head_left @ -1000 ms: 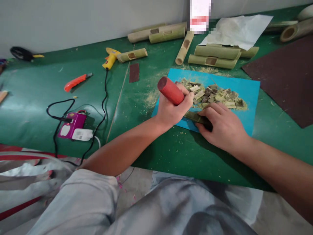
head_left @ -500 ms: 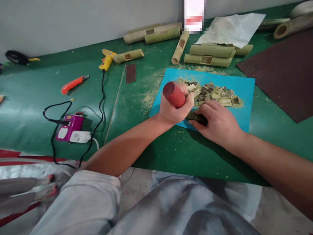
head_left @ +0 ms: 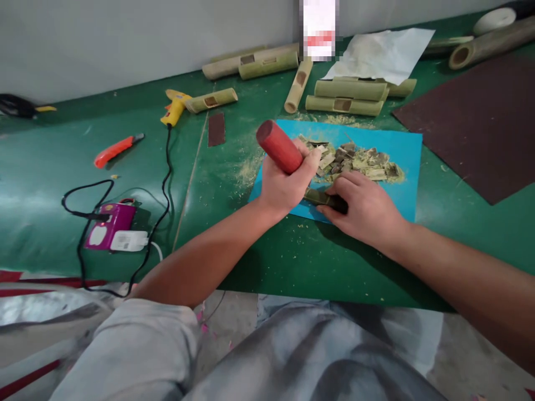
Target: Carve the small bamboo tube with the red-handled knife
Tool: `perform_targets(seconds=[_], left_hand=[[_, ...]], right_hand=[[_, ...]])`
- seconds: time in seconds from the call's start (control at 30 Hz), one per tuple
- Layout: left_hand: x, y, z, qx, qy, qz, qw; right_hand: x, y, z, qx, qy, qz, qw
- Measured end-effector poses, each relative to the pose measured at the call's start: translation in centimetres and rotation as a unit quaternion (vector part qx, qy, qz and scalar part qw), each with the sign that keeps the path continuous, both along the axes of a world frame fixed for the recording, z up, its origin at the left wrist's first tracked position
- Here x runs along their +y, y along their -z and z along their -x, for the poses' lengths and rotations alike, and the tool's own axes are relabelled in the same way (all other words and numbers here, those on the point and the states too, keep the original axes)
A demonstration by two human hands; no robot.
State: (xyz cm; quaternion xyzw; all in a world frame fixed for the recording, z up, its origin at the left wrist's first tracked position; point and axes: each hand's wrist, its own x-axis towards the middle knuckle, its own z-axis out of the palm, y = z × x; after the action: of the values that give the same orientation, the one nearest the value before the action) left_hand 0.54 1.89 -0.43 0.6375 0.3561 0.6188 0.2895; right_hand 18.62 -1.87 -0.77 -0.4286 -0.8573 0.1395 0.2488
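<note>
Compared with half a second ago, the red handle in the left hand points more to the far left, its round end raised higher over the blue mat; the dark bamboo strip stays pinned at the mat's near edge. The left hand is clenched round the handle, whose working end is hidden behind the fist. The right hand presses flat on the strip, fingers curled over it, just right of the left hand. Beyond both hands a pile of bamboo chips lies on the mat, with sawdust spread to its left.

The desk is covered in green. Far back lie cut bamboo tubes and a white sheet; to the right, a dark brown sheet. To the left are a yellow glue gun, an orange utility knife and a purple device with black cables. A pale wall stands behind.
</note>
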Motion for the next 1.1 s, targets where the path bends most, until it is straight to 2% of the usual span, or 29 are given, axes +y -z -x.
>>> perform_targets(seconds=[0.2, 0.43, 0.57, 0.7, 0.93, 1.1], left_hand=[[-0.44, -0.61, 0.18, 0.046, -0.002, 0.007, 0.999], [-0.56, -0.70, 0.13, 0.053, -0.018, 0.024, 0.998], [-0.48, -0.59, 0.20, 0.062, -0.027, 0.025, 0.997], [-0.22, -0.44, 0.47, 0.081, -0.009, 0.004, 0.997], [-0.05, -0.19, 0.49, 0.096, -0.006, -0.022, 0.995], [-0.30, 0.19, 0.37, 0.073, -0.005, 0.020, 0.997]], right_hand=[[-0.28, 0.12, 0.06, -0.023, -0.002, -0.030, 0.999], [-0.41, 0.14, 0.10, -0.025, -0.012, -0.037, 0.999], [-0.44, -0.17, 0.21, -0.026, -0.012, -0.025, 0.999], [-0.28, -0.20, 0.18, -0.023, -0.002, -0.010, 1.000], [0.05, -0.18, -0.08, 0.022, -0.011, 0.028, 0.999], [0.33, -0.06, -0.25, 0.043, -0.028, 0.038, 0.998]])
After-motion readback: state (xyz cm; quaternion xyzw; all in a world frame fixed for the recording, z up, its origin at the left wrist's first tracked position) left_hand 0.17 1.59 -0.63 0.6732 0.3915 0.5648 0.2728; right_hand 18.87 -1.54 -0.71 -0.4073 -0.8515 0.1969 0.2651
